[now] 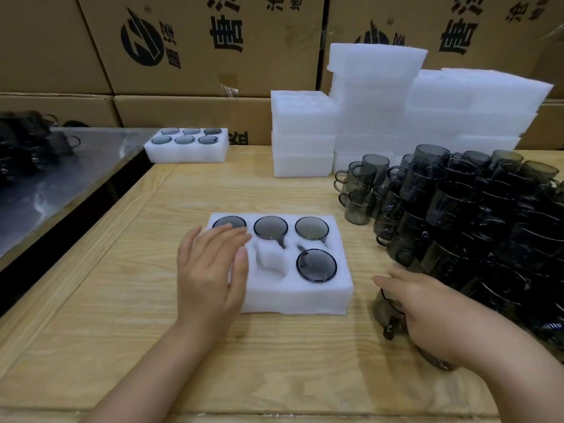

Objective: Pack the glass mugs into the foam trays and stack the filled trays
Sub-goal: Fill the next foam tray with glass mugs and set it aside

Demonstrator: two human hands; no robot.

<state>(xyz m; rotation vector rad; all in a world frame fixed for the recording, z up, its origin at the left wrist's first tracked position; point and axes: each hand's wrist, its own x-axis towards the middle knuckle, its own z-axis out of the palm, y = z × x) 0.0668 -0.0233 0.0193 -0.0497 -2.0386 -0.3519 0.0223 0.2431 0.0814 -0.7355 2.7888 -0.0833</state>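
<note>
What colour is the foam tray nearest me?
White; the foam tray shows best in the head view.

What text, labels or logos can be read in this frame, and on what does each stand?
"唐": large black character on the left cardboard carton, beside a round black logo.
"唐": same character on the right cardboard carton.
Other characters on the cartons: cut off or too small to read.
The foam trays and glass mugs bear none.

Left hand totally hides the near-left pocket of the foam tray; just right of it, right hand mostly covers a mug.
</note>
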